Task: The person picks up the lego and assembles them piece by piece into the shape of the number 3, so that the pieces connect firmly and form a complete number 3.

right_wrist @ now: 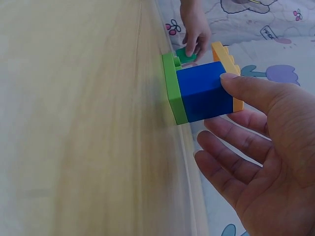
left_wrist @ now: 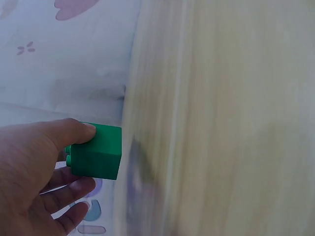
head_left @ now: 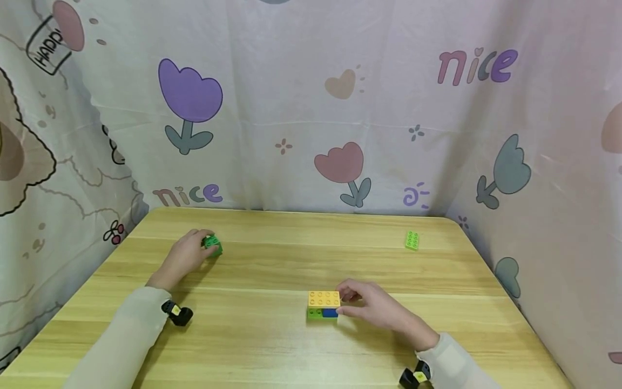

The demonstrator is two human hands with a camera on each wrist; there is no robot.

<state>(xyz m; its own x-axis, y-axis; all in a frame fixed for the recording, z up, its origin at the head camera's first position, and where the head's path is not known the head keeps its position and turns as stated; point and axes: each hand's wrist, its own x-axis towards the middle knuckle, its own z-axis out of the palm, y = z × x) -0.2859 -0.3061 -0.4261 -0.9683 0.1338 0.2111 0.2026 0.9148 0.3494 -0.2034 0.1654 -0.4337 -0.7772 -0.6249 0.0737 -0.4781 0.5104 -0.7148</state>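
Observation:
On the left side of the table, my left hand [head_left: 187, 256] pinches a green toy building brick [left_wrist: 101, 152] between thumb and fingers. Whether the brick touches the tabletop, I cannot tell. Near the front middle, my right hand [head_left: 371, 307] grips the right end of a small stack. At the bottom of it is a light green plate [right_wrist: 174, 96], with a blue brick [right_wrist: 204, 93] standing on one end. A yellow plate [head_left: 324, 298] lies across the top, studs up. Beside the blue brick there is a gap under the yellow plate. The right thumb rests at the blue brick's upper edge.
A loose light green plate [head_left: 412, 240] lies at the back right of the wooden table [head_left: 272, 259]. Printed cloth [head_left: 272, 178] hangs behind the table and along its sides. Both wrists wear small black cameras.

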